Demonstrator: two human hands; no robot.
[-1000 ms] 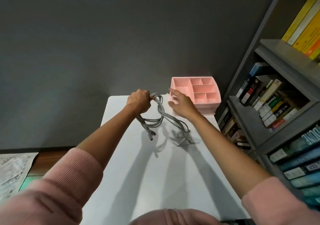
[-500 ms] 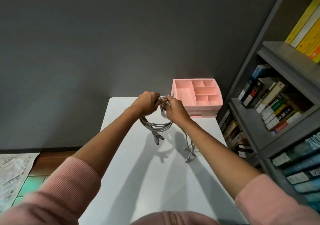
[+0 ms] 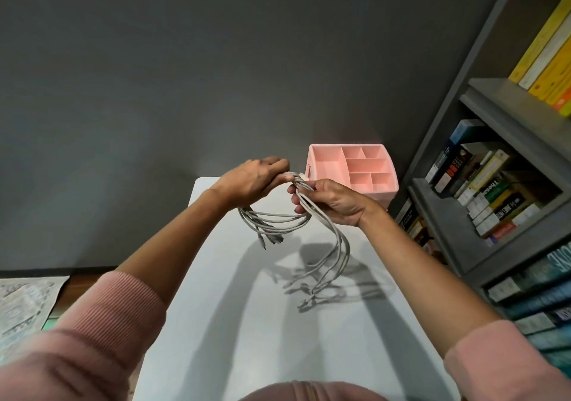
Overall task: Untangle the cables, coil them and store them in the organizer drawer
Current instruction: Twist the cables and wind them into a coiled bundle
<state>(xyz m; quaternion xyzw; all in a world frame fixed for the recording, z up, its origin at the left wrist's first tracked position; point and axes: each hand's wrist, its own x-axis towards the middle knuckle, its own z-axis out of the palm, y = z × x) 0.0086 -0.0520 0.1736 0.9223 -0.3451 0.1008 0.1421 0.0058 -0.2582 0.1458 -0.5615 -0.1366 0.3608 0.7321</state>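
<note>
Looped grey cables (image 3: pixel 272 225), pink organizer (image 3: pixel 380 193) behind.

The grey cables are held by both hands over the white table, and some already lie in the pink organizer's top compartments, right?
No: in the head view the top compartments of the pink organizer hold none. The left hand and right hand hold the grey cables over the white table.

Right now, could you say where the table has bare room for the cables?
Bare: the near half of the table between the forearms, and the far left corner under the left hand. Crowded: far right, by the organizer and hanging cables.
</note>
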